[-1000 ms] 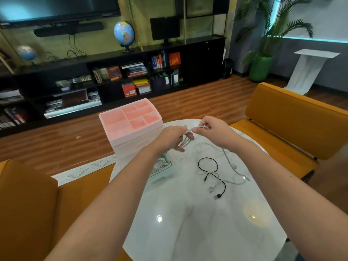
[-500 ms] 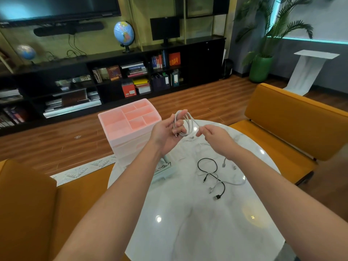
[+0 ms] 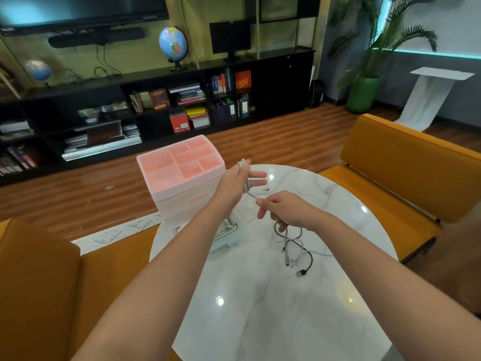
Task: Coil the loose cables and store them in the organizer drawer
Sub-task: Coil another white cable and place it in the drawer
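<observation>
Left hand (image 3: 235, 185), fingers straight, white cable (image 3: 245, 178) looped round it above tabletop (image 3: 260, 308). Right hand (image 3: 282, 211) pinches cable's tail. Black cable (image 3: 308, 259) lies loose beside pink organizer (image 3: 182, 173).

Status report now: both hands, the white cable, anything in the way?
Left hand open, white cable looped round it. Right hand pinches the cable's tail. Black cable loose on table. Nothing blocks the organizer.

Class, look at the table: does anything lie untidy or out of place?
Yes. A black cable sprawls uncoiled on the marble table, tangled with the white cable's loose tail. The organizer's bottom drawer stands open.
</observation>
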Available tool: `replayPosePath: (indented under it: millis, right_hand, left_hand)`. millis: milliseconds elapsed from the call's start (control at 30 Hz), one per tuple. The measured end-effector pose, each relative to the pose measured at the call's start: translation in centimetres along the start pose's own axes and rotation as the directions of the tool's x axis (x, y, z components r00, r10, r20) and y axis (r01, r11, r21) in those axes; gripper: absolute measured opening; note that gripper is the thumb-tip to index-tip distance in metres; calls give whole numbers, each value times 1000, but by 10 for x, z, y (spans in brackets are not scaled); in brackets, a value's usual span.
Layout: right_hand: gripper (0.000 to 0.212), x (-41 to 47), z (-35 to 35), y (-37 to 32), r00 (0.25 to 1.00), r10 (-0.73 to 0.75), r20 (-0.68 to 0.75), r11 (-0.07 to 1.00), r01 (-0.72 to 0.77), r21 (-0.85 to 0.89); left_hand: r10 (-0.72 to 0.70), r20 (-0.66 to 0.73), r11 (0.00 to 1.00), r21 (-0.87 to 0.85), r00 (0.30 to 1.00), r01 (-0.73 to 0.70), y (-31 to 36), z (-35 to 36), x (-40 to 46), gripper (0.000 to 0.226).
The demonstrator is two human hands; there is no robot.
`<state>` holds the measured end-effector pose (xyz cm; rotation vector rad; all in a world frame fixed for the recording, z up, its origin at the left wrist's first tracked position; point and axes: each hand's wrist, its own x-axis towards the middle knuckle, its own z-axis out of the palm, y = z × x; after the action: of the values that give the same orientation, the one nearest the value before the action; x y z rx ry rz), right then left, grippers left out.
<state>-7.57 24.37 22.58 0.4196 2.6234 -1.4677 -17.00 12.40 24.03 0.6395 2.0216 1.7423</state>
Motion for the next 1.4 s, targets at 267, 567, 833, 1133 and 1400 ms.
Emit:
replayPosePath:
  millis: [267,567,833,1133,1400]
  right_hand:
    - [26,-7,-20,-7,998,29,59,976,-15,-219]
    - [27,0,-31,-2,986,-125,-114,957,90,-276]
    - [31,14,-35,18,885,-401,-238,750,167,-640]
    - [25,25,-22,35,910,-100,-402,971,2,-237]
    - [27,15,-12,32,983,172,-62,535,-40,844]
  left_hand:
    - [-130,223,856,517,966,-4,-14,-7,2,38]
    - [-181,310,917,396,933,46,-16,-10,9,39]
    - [-225,445,965,-20,867,261,-13,-16,5,24]
    - [-260,482,877,-245,837,414,-24,-15,3,38]
    - [-257,480,819,-353,839,453,-26,-12,4,38]
